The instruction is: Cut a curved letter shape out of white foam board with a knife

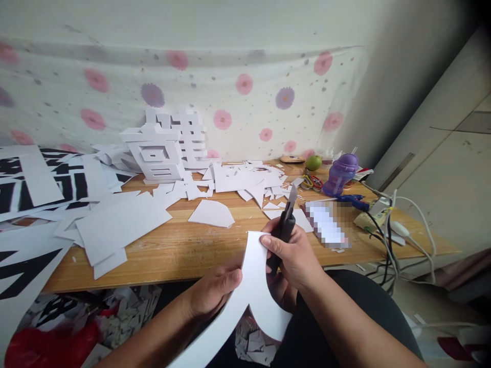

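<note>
A white foam-board character piece (251, 276), curved and forked at its lower end, is held above my lap. My left hand (217, 290) grips its left edge, with the thumb on the front face and the other fingers hidden behind. My right hand (297, 253) is closed around a black utility knife (287, 222) whose blade points up and away from me. The right thumb also presses on the top right corner of the white piece. The blade is apart from the board.
White offcuts (123, 225) and printed sheets (30, 179) cover the table's left. Finished white characters (157, 153) stand at the back. A purple bottle (340, 174), green fruit (313, 162), scissors (312, 181), a blurred phone (326, 222) and a power strip (370, 220) with cables lie right.
</note>
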A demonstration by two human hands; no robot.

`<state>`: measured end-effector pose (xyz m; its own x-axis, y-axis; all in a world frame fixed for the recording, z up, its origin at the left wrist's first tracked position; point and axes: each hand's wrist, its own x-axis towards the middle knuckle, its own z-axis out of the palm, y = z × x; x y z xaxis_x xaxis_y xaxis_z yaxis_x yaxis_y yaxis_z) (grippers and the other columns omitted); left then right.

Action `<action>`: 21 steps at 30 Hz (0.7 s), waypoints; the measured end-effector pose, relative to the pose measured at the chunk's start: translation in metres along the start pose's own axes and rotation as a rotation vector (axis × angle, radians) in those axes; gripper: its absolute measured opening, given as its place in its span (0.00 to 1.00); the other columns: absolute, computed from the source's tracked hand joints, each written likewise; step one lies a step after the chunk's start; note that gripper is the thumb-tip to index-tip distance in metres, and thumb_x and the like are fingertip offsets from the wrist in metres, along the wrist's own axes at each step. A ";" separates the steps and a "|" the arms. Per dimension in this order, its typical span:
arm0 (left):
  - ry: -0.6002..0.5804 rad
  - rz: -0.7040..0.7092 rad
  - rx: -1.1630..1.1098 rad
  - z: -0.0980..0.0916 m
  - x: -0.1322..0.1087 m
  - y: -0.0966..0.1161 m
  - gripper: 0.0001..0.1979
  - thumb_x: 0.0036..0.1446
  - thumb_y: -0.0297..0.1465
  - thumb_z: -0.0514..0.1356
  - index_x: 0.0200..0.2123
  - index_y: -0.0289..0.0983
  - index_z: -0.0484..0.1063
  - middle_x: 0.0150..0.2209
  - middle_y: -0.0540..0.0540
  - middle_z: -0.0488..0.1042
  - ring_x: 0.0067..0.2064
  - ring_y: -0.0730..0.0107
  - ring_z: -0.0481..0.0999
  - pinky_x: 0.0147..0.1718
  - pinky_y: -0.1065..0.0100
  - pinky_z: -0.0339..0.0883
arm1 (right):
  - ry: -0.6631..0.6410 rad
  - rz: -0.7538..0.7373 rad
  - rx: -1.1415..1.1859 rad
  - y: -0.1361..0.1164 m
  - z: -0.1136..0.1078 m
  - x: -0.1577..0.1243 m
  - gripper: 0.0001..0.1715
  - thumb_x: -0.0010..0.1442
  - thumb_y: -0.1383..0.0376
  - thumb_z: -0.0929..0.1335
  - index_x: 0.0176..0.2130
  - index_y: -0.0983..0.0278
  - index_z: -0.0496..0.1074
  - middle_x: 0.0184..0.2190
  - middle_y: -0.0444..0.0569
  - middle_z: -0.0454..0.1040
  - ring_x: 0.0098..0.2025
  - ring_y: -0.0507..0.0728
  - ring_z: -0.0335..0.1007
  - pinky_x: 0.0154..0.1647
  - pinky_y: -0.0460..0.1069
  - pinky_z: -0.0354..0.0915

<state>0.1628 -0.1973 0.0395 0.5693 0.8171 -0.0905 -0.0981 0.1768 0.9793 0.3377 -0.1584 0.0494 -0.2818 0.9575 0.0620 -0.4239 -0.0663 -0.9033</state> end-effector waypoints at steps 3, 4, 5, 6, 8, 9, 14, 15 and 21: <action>-0.032 0.056 -0.068 0.004 0.001 -0.003 0.30 0.53 0.58 0.56 0.36 0.35 0.76 0.30 0.44 0.73 0.29 0.68 0.69 0.34 0.65 0.63 | -0.006 -0.060 -0.129 0.003 0.001 0.002 0.21 0.49 0.52 0.76 0.33 0.61 0.68 0.17 0.37 0.66 0.15 0.50 0.62 0.15 0.45 0.60; -0.034 0.085 -0.084 0.005 0.001 -0.005 0.30 0.55 0.58 0.54 0.33 0.35 0.76 0.29 0.44 0.73 0.28 0.68 0.68 0.36 0.63 0.64 | 0.025 -0.108 -0.227 0.002 -0.001 0.003 0.20 0.51 0.51 0.75 0.34 0.61 0.68 0.19 0.39 0.68 0.17 0.51 0.64 0.17 0.46 0.62; -0.023 0.117 -0.100 0.006 0.002 -0.008 0.30 0.56 0.57 0.52 0.32 0.35 0.75 0.27 0.44 0.72 0.28 0.68 0.67 0.38 0.62 0.64 | 0.063 -0.168 -0.355 0.000 -0.004 0.003 0.20 0.53 0.51 0.74 0.36 0.62 0.69 0.22 0.41 0.70 0.20 0.51 0.65 0.20 0.47 0.63; 0.000 0.148 -0.120 0.005 0.002 -0.011 0.30 0.57 0.57 0.51 0.33 0.34 0.74 0.25 0.45 0.71 0.27 0.69 0.66 0.39 0.61 0.64 | 0.089 -0.233 -0.506 -0.003 -0.008 0.002 0.20 0.54 0.51 0.73 0.39 0.62 0.70 0.25 0.43 0.72 0.23 0.52 0.67 0.24 0.48 0.65; 0.066 0.185 -0.158 0.001 0.001 -0.016 0.29 0.56 0.56 0.53 0.39 0.35 0.72 0.23 0.49 0.67 0.27 0.70 0.64 0.36 0.63 0.64 | 0.065 -0.347 -0.819 -0.009 -0.017 -0.004 0.21 0.59 0.52 0.69 0.46 0.62 0.69 0.32 0.47 0.75 0.31 0.56 0.71 0.32 0.50 0.66; 0.094 0.183 -0.161 -0.002 -0.001 -0.017 0.28 0.56 0.55 0.55 0.42 0.35 0.71 0.23 0.51 0.65 0.26 0.72 0.62 0.33 0.66 0.63 | 0.010 -0.381 -0.957 -0.013 -0.020 -0.008 0.21 0.62 0.52 0.67 0.49 0.62 0.68 0.35 0.49 0.76 0.34 0.57 0.72 0.35 0.51 0.66; 0.183 0.126 -0.083 -0.018 -0.016 -0.006 0.21 0.55 0.48 0.62 0.43 0.38 0.66 0.23 0.56 0.61 0.21 0.80 0.52 0.21 0.74 0.46 | -0.194 -0.399 -1.295 -0.018 -0.021 -0.029 0.27 0.69 0.47 0.57 0.46 0.63 0.70 0.32 0.51 0.77 0.33 0.59 0.74 0.32 0.50 0.63; 0.206 0.123 -0.049 -0.018 -0.019 -0.002 0.20 0.56 0.48 0.62 0.41 0.39 0.66 0.22 0.57 0.60 0.22 0.80 0.52 0.21 0.74 0.46 | -0.213 -0.408 -1.324 -0.017 -0.018 -0.032 0.29 0.69 0.46 0.56 0.45 0.64 0.70 0.32 0.51 0.77 0.32 0.59 0.74 0.31 0.50 0.63; 0.234 0.102 0.072 -0.009 -0.028 0.016 0.17 0.56 0.47 0.62 0.35 0.39 0.65 0.22 0.58 0.60 0.23 0.79 0.52 0.23 0.74 0.48 | -0.218 -0.496 -1.438 -0.011 -0.008 -0.032 0.34 0.69 0.44 0.51 0.43 0.65 0.71 0.30 0.51 0.77 0.30 0.59 0.75 0.29 0.50 0.61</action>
<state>0.1376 -0.2122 0.0559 0.3541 0.9349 -0.0219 -0.0825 0.0545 0.9951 0.3580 -0.1864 0.0542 -0.5388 0.7337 0.4140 0.6173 0.6782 -0.3987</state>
